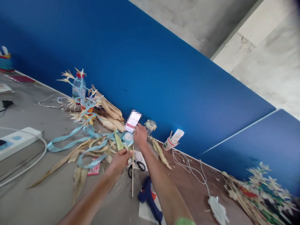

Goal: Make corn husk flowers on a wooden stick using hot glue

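Note:
My left hand point(121, 158) is closed in a pinch on a thin wooden stick point(132, 178), which stands almost vertical in the view. Pale husk bits show by its fingertips. Further forward, my right hand point(140, 136) reaches to a phone with a lit screen point(133, 122); its fingers look stretched out at the screen's lower edge, and whether they touch it I cannot tell. Between the hands lies a roll of light blue ribbon point(128, 137), its loose loops running left. Black-handled scissors point(140, 166) lie under the stick. A green husk strip point(118, 140) rises behind my left hand.
A blue glue gun point(150, 198) rests near my right forearm. Dried corn husks point(110, 107), a husk-flower branch point(81, 84) and a bottle point(76, 90) stand at the left. A power strip point(21, 142), a paper cup point(170, 143), a lidded jar point(150, 126) and white cables point(189, 167) surround them.

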Demonstrator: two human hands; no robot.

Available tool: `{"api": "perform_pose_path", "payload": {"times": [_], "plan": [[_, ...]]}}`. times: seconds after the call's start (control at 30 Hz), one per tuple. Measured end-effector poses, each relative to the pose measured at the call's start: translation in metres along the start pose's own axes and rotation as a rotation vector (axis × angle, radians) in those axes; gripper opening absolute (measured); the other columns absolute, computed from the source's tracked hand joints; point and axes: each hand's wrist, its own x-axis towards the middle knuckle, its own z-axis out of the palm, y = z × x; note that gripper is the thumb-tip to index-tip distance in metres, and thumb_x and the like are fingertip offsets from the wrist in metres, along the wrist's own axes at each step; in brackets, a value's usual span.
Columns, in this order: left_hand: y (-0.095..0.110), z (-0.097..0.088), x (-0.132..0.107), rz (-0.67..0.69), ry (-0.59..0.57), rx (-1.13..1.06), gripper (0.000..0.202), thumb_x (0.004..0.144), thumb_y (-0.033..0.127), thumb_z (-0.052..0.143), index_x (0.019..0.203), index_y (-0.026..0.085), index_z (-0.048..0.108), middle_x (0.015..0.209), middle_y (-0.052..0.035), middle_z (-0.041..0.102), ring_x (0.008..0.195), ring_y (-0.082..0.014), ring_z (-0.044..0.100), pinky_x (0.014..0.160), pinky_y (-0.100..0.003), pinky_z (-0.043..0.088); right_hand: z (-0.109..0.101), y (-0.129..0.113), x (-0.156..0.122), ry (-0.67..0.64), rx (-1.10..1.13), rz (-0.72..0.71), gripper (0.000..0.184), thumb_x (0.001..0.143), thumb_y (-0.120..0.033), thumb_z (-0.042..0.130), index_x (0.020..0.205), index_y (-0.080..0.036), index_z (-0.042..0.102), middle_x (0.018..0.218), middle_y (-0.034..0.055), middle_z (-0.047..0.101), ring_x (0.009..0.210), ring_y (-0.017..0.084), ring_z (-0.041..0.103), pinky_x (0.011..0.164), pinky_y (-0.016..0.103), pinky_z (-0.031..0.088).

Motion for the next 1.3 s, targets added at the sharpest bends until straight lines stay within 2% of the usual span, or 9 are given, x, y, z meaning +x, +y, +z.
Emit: {"api": "perform_pose_path", "payload": {"times": [0.03, 0.1, 0.17, 0.27, 0.37, 0.53, 0.8, 1.07, 1.3], "plan": [[-0.001, -0.001, 0.001, 0.006, 0.002, 0.014, 0.034, 0.059, 0.037, 0.069, 0.051, 0.018, 0.043, 0.043, 0.0085, 0.031, 0.038, -0.0047, 0.026, 0.041, -0.020, 0.021, -0.008, 0.000, -0.006, 0.048, 0.037, 0.031, 0.032, 0.081, -0.010, 0.037, 0.104, -0.014, 0.059, 0.124, 0.0112, 0.052, 0.110, 0.022, 0.043, 0.092, 0.035, 0.031], [-0.002, -0.001, 0.002, 0.024, 0.010, 0.063, 0.033, 0.060, 0.038, 0.068, 0.052, 0.017, 0.045, 0.042, 0.0082, 0.032, 0.038, -0.0052, 0.027, 0.041, -0.020, 0.020, -0.024, 0.002, -0.021, 0.152, 0.347, 0.138, 0.031, 0.083, -0.017, 0.034, 0.101, -0.013, 0.059, 0.104, 0.0100, 0.062, 0.097, 0.019, 0.052, 0.085, 0.030, 0.037], [-0.003, -0.001, 0.002, 0.040, 0.008, 0.122, 0.031, 0.060, 0.039, 0.067, 0.053, 0.017, 0.046, 0.043, 0.0079, 0.033, 0.039, -0.0058, 0.028, 0.041, -0.021, 0.020, -0.039, 0.005, -0.041, 0.049, 0.610, 0.232, 0.027, 0.082, -0.025, 0.040, 0.094, -0.015, 0.061, 0.084, 0.0053, 0.065, 0.076, 0.017, 0.056, 0.072, 0.028, 0.042], [-0.003, 0.000, 0.000, 0.057, -0.026, 0.217, 0.032, 0.064, 0.042, 0.064, 0.055, 0.017, 0.046, 0.045, 0.0077, 0.035, 0.042, -0.0065, 0.030, 0.044, -0.021, 0.023, -0.053, 0.008, -0.073, -0.180, 0.788, 0.258, 0.021, 0.075, -0.031, 0.050, 0.081, -0.017, 0.065, 0.073, 0.0012, 0.063, 0.068, 0.015, 0.054, 0.067, 0.026, 0.041], [-0.005, 0.001, -0.001, 0.084, -0.066, 0.299, 0.032, 0.065, 0.043, 0.063, 0.058, 0.016, 0.047, 0.048, 0.0078, 0.035, 0.045, -0.0068, 0.030, 0.046, -0.021, 0.024, -0.059, 0.007, -0.097, -0.261, 0.860, 0.294, 0.021, 0.073, -0.032, 0.054, 0.079, -0.016, 0.066, 0.068, 0.0002, 0.061, 0.064, 0.013, 0.051, 0.064, 0.025, 0.039], [-0.012, 0.002, 0.001, 0.091, -0.130, 0.320, 0.031, 0.066, 0.045, 0.062, 0.065, 0.015, 0.052, 0.051, 0.0079, 0.036, 0.046, -0.0071, 0.029, 0.046, -0.021, 0.023, -0.062, 0.005, -0.114, -0.256, 0.926, 0.370, 0.022, 0.073, -0.034, 0.054, 0.069, -0.015, 0.064, 0.061, -0.0021, 0.054, 0.059, 0.011, 0.046, 0.060, 0.023, 0.036], [-0.007, 0.005, -0.003, 0.089, -0.117, 0.386, 0.031, 0.065, 0.044, 0.062, 0.068, 0.014, 0.057, 0.053, 0.0064, 0.041, 0.048, -0.0080, 0.032, 0.048, -0.021, 0.025, -0.063, 0.007, -0.118, -0.309, 0.896, 0.376, 0.023, 0.071, -0.035, 0.056, 0.062, -0.014, 0.059, 0.055, -0.0046, 0.047, 0.054, 0.009, 0.039, 0.055, 0.021, 0.031], [-0.008, 0.008, -0.002, 0.103, -0.080, 0.449, 0.029, 0.063, 0.043, 0.062, 0.061, 0.014, 0.055, 0.051, 0.0060, 0.039, 0.048, -0.0080, 0.032, 0.047, -0.022, 0.024, -0.057, 0.013, -0.120, -0.337, 0.867, 0.386, 0.020, 0.070, -0.032, 0.056, 0.060, -0.014, 0.058, 0.053, -0.0050, 0.044, 0.053, 0.008, 0.037, 0.052, 0.020, 0.029], [-0.008, 0.011, -0.001, 0.087, -0.068, 0.450, 0.032, 0.059, 0.044, 0.063, 0.056, 0.015, 0.051, 0.049, 0.0059, 0.041, 0.045, -0.0071, 0.030, 0.045, -0.022, 0.023, -0.049, 0.017, -0.122, -0.419, 0.996, 0.385, 0.024, 0.071, -0.034, 0.056, 0.057, -0.015, 0.056, 0.051, -0.0047, 0.045, 0.052, 0.008, 0.036, 0.051, 0.021, 0.028]]}}
